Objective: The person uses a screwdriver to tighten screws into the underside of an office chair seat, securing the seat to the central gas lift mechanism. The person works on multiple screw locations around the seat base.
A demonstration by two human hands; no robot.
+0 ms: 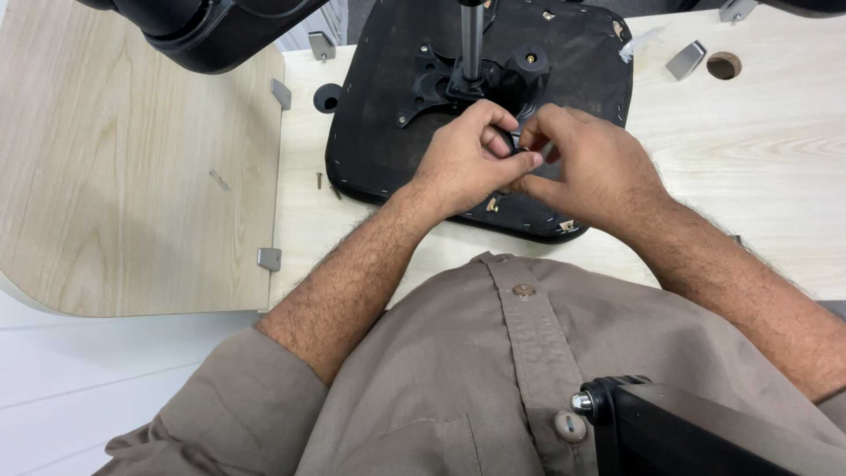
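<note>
Upturned black chair seat (pixel 388 132), underside up on pale wooden table (pixel 775 167) for access to its mechanism plate (pixel 441 84); left hand (pixel 463 163) and right hand (pixel 590 167) pinch together over it, fingertips closed on something too small to identify.

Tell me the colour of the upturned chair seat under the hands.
Black: the chair seat shows best in the head view, lying on the pale wooden table.
</note>
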